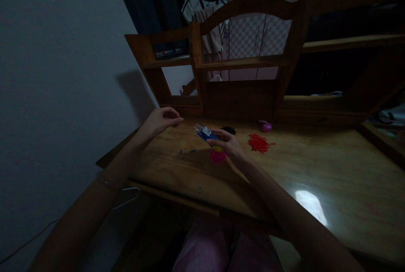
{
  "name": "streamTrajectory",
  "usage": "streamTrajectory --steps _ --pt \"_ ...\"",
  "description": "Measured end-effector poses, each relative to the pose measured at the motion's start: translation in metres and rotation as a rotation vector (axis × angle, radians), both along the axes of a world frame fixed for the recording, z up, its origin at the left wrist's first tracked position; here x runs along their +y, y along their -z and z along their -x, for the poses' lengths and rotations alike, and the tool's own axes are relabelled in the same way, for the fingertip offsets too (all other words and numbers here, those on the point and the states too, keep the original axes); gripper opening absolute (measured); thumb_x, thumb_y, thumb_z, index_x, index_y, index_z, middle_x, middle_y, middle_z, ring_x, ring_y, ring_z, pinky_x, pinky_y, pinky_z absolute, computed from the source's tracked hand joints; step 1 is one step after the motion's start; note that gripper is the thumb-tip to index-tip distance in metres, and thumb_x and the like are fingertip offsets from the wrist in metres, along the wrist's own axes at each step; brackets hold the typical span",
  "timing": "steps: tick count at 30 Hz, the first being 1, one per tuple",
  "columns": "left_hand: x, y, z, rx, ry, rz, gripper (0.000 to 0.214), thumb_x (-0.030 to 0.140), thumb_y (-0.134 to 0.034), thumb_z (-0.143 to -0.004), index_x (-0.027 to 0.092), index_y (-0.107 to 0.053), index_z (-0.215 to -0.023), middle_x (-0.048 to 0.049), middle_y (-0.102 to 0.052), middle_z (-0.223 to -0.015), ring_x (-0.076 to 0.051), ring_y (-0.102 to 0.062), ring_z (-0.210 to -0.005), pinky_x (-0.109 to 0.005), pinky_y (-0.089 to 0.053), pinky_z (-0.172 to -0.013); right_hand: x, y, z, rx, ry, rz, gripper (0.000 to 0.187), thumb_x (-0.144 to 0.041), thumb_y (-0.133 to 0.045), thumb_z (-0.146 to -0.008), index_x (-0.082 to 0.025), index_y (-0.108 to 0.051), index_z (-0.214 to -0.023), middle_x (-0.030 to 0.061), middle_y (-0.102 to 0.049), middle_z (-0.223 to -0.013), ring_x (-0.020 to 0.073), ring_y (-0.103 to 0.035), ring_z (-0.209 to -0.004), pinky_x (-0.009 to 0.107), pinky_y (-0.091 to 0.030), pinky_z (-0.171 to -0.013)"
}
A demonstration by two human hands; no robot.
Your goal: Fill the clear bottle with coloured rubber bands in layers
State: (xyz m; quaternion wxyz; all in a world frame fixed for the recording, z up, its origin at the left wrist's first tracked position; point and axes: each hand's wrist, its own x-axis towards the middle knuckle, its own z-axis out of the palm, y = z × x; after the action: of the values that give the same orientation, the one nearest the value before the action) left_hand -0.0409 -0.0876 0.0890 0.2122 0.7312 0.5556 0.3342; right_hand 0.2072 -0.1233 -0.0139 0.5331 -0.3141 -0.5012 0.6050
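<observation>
- Wooden desk [177,175] is dimly lit.
- Over it, a blue packet [205,131] with a white label is gripped by the thumb and fingers of the right hand [226,143].
- From the packet, the left hand [166,120] is held near 9 o'clock, apart from the right, fingertips drawn together; whether anything is pinched cannot be told.
- Yellow [217,148] and pink heaps [218,157] are seen at 5 o'clock.
- Two blue bits [193,151] are scattered near 8.
- At 3, a black heap [229,129] is partly hidden; farther out, a red heap [258,143] and purple ball [266,127] are seen.
- A ring [200,189] is seen at 6, a shelf [240,99] at 12.
</observation>
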Motion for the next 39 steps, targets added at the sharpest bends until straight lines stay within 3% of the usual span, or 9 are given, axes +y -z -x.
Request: streamTrajectory --steps 3,9,13,17,21,27,29,34,39 --pt "-0.013 0.026 0.006 0.107 0.096 0.105 0.034 0.047 -0.068 -0.074 0.014 -0.067 -0.082 -0.0036 -0.067 -0.076 -0.016 -0.062 -0.070 -0.028 -0.049 -0.067 0.002 0.000 0.000 0.106 0.007 0.123 0.043 -0.029 -0.083 -0.060 -0.025 -0.070 -0.101 0.0037 -0.070 -0.107 0.0208 -0.064 -0.097 0.037 -0.048 -0.088" --pt "-0.068 0.075 -0.026 0.189 0.643 0.403 0.028 0.040 -0.069 -0.077 0.018 -0.067 -0.095 -0.0052 -0.066 -0.095 -0.017 -0.062 -0.087 -0.028 -0.048 -0.076 0.002 -0.003 -0.005 0.299 -0.076 0.208 0.037 -0.032 -0.078 -0.068 -0.026 -0.068 -0.103 0.0013 -0.068 -0.106 0.0158 -0.063 -0.087 0.030 -0.050 -0.081" --pt "-0.087 0.086 -0.042 0.240 0.768 0.352 0.024 0.039 -0.071 -0.077 0.020 -0.066 -0.092 -0.0041 -0.063 -0.098 -0.017 -0.058 -0.092 -0.028 -0.046 -0.081 0.003 -0.001 -0.007 0.323 -0.084 0.198 0.034 -0.032 -0.077 -0.069 -0.026 -0.069 -0.102 0.0010 -0.068 -0.105 0.0149 -0.062 -0.085 0.029 -0.050 -0.081" --pt "-0.093 0.082 -0.045 0.310 0.850 0.272 0.014 0.035 -0.062 -0.086 0.021 -0.064 -0.087 -0.0039 -0.061 -0.098 -0.019 -0.053 -0.101 -0.031 -0.041 -0.091 0.002 0.000 -0.008 0.307 -0.092 0.202 0.034 -0.032 -0.076 -0.071 -0.027 -0.068 -0.104 0.0002 -0.068 -0.107 0.0154 -0.063 -0.088 0.030 -0.049 -0.082" --pt "-0.096 0.078 -0.041 0.416 0.794 0.195 0.014 0.030 -0.049 -0.093 0.022 -0.060 -0.089 -0.0043 -0.058 -0.098 -0.019 -0.051 -0.097 -0.031 -0.041 -0.088 0.003 0.000 -0.008 0.318 -0.104 0.206 0.032 -0.030 -0.076 -0.072 -0.028 -0.068 -0.103 -0.0006 -0.067 -0.107 0.0139 -0.062 -0.087 0.029 -0.049 -0.082" --pt "-0.063 0.100 -0.020 0.359 0.344 -0.074 0.014 0.026 -0.042 -0.094 0.019 -0.053 -0.090 -0.0065 -0.052 -0.098 -0.020 -0.049 -0.095 -0.035 -0.041 -0.087 0.005 0.002 -0.007 0.292 -0.081 0.213 0.036 -0.032 -0.077 -0.070 -0.026 -0.068 -0.104 0.0014 -0.067 -0.109 0.0151 -0.063 -0.086 0.030 -0.049 -0.080" --pt "-0.049 0.110 -0.014 0.318 0.271 -0.125 0.012 0.026 -0.042 -0.093 0.020 -0.052 -0.091 -0.0063 -0.052 -0.100 -0.020 -0.049 -0.096 -0.036 -0.042 -0.088 0.005 0.002 -0.007 0.297 -0.077 0.219 0.036 -0.032 -0.077 -0.069 -0.026 -0.068 -0.104 0.0016 -0.067 -0.108 0.0151 -0.063 -0.086 0.030 -0.050 -0.080" --pt "-0.030 0.129 -0.010 0.311 0.271 -0.093 0.008 0.020 -0.044 -0.089 0.020 -0.052 -0.088 -0.0055 -0.054 -0.096 -0.020 -0.051 -0.094 -0.037 -0.043 -0.088 0.003 0.000 -0.007 0.302 -0.079 0.222 0.036 -0.032 -0.077 -0.070 -0.025 -0.067 -0.103 0.0013 -0.068 -0.105 0.0145 -0.063 -0.084 0.028 -0.050 -0.079" --pt "-0.025 0.126 -0.014 0.303 0.236 -0.031 0.011 0.019 -0.046 -0.086 0.020 -0.053 -0.094 -0.0058 -0.058 -0.094 -0.021 -0.055 -0.091 -0.037 -0.046 -0.084 0.003 0.001 -0.008 0.277 -0.079 0.201 0.036 -0.034 -0.076 -0.071 -0.025 -0.067 -0.104 0.0024 -0.068 -0.109 0.0155 -0.063 -0.087 0.029 -0.050 -0.080"
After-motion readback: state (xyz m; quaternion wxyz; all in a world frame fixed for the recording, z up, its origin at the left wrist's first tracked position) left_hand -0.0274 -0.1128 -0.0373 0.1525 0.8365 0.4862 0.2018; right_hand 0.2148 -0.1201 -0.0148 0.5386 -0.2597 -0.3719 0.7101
